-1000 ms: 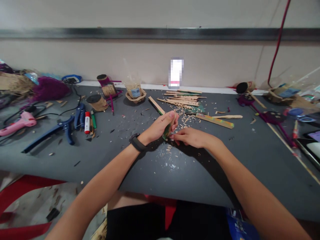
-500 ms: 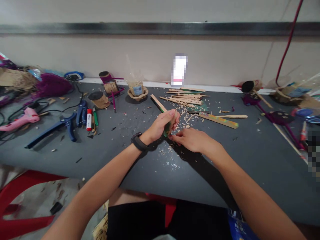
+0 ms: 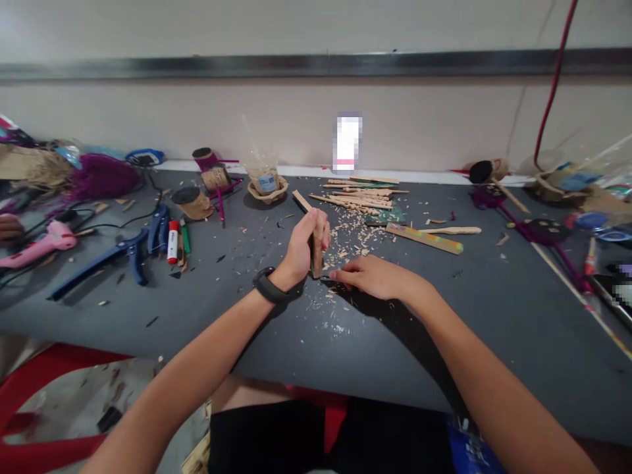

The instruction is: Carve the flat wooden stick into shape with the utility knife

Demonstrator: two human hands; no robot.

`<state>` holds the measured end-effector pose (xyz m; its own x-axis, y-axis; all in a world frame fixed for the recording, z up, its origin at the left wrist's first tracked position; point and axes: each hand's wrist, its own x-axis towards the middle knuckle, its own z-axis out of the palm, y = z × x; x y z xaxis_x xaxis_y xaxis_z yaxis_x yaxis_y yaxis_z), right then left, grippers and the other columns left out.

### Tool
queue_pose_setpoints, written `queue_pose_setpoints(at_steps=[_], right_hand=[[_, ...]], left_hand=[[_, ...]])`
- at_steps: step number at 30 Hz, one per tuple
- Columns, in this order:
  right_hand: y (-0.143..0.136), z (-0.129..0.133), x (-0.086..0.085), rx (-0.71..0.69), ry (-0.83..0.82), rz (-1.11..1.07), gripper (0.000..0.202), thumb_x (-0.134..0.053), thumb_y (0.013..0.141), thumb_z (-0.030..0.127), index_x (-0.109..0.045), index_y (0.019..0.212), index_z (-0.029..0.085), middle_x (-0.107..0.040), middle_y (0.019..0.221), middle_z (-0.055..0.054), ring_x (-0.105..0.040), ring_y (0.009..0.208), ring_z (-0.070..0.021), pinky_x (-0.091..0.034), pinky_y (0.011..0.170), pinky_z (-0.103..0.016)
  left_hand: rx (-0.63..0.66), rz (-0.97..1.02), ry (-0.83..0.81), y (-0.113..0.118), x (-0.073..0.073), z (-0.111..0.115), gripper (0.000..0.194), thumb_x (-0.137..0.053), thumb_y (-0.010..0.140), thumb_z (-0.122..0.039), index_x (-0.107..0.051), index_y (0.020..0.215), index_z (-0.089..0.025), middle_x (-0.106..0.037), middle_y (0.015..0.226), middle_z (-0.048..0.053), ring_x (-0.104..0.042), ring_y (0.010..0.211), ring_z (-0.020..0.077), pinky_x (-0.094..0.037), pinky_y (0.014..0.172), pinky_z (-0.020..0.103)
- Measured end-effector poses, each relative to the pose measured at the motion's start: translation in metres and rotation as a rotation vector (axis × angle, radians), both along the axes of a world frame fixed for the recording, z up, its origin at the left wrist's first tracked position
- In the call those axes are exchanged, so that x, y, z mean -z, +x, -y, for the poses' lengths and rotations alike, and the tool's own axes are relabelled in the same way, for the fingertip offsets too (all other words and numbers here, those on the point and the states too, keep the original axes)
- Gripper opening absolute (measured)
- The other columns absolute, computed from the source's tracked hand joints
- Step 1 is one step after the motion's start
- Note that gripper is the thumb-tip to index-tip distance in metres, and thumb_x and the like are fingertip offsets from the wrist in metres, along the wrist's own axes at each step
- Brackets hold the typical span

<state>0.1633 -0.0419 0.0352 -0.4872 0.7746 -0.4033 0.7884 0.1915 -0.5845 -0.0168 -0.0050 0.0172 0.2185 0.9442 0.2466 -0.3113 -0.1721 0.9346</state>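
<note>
My left hand [image 3: 302, 247] is closed around a wooden strip [image 3: 317, 262] with a dark green face. The strip's far end sticks out beyond my fingers, and its near end points down toward the tabletop. Just to its right, my right hand [image 3: 378, 275] is closed in a pinch, with a small thin blade [image 3: 325, 278] showing at the fingertips beside the strip's near end. Most of the blade is hidden by my fingers. Pale wood shavings [image 3: 348, 238] lie scattered around both hands. Beyond them is a pile of carved wooden sticks [image 3: 363, 196].
Right of the shavings lies a flat painted wooden strip [image 3: 424, 238]. Blue cutters [image 3: 133, 257], a red-and-white marker [image 3: 172, 242] and a pink glue gun [image 3: 44, 245] are at left, where another person's hand [image 3: 8, 227] shows. A plastic cup [image 3: 265, 176] stands at the back.
My left hand has turned the strip, so more of its near end shows. The blade at my right fingertips is now visible. Another person's hand has appeared at the left edge.
</note>
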Motion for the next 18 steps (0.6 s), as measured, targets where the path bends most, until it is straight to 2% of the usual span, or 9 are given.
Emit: queue_pose_setpoints(at_steps=[6,9,12,15,18], right_hand=[[0.004,0.008,-0.001,-0.002,0.119,-0.101,0.051,-0.051,0.101,0.071,-0.068,0.088,0.025,-0.075,0.085,-0.003,-0.062,0.075,-0.0203,-0.039,0.066,-0.03],[0.005,0.005,0.0,-0.014,0.174,-0.1,0.051,-0.046,0.104,0.07,-0.071,0.098,0.027,-0.078,0.094,-0.004,-0.065,0.081,-0.0214,-0.04,0.069,-0.03],[0.007,0.001,0.003,-0.006,0.239,-0.011,0.049,-0.042,0.107,0.066,-0.073,0.108,0.029,-0.079,0.099,-0.004,-0.066,0.084,-0.0225,-0.038,0.071,-0.03],[0.008,0.002,0.002,0.003,0.285,0.053,0.05,-0.04,0.108,0.066,-0.074,0.106,0.03,-0.078,0.092,-0.004,-0.065,0.079,-0.0218,-0.034,0.067,-0.031],[0.006,0.005,-0.004,0.003,0.327,0.055,0.051,-0.042,0.107,0.066,-0.075,0.095,0.029,-0.074,0.081,-0.003,-0.06,0.07,-0.0198,-0.029,0.064,-0.032]], left_hand=[[-0.079,0.052,-0.027,0.0,-0.005,-0.003,0.057,-0.045,0.104,-0.073,-0.044,0.073,-0.024,-0.04,0.062,-0.003,-0.039,0.055,0.0125,-0.042,0.057,0.03],[-0.033,0.052,0.028,0.0,-0.007,-0.001,0.058,-0.046,0.103,-0.073,-0.048,0.075,-0.023,-0.042,0.064,-0.002,-0.042,0.06,0.0131,-0.045,0.063,0.03],[0.035,0.049,0.088,-0.001,-0.009,0.001,0.057,-0.05,0.103,-0.072,-0.051,0.075,-0.022,-0.043,0.068,-0.001,-0.043,0.063,0.0133,-0.046,0.068,0.031],[0.058,0.033,0.09,-0.002,-0.009,0.002,0.057,-0.05,0.103,-0.072,-0.05,0.074,-0.022,-0.041,0.07,-0.001,-0.042,0.064,0.0139,-0.046,0.07,0.033],[0.036,-0.024,0.057,-0.002,-0.011,0.004,0.059,-0.043,0.104,-0.074,-0.048,0.075,-0.023,-0.041,0.072,0.0,-0.043,0.067,0.0158,-0.048,0.075,0.035]])
